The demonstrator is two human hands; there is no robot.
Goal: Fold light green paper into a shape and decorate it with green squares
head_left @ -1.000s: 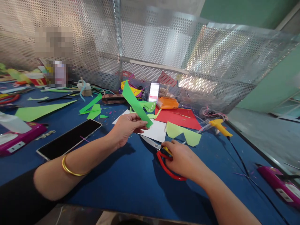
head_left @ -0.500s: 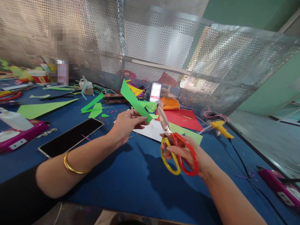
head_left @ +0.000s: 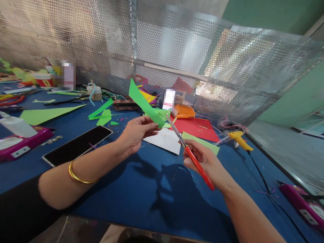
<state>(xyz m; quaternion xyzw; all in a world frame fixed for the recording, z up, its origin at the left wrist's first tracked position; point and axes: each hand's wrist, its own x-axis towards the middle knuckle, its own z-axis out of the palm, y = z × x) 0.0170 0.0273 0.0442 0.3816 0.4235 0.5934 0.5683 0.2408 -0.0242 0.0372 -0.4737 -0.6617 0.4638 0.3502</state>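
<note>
My left hand [head_left: 135,133] pinches the lower end of a green paper strip [head_left: 143,103], which slants up and to the left above the blue table [head_left: 141,195]. My right hand [head_left: 205,160] grips red-handled scissors [head_left: 188,150]. Their metal blades point up-left, and the tips touch the strip's lower end near my left fingers. A white paper sheet [head_left: 165,141] lies on the table under both hands.
A phone [head_left: 77,145] lies left of my forearm. A red sheet [head_left: 196,128], light green scraps [head_left: 49,114], an orange tool [head_left: 184,111] and a yellow glue gun [head_left: 239,138] with its cord lie around. Pink devices [head_left: 300,202] sit at both sides. Perforated metal screens [head_left: 177,50] stand behind.
My right hand lifted the scissors off the table, turned them and brought the blades to the strip's lower end. My left hand kept holding the strip, raised a little.
</note>
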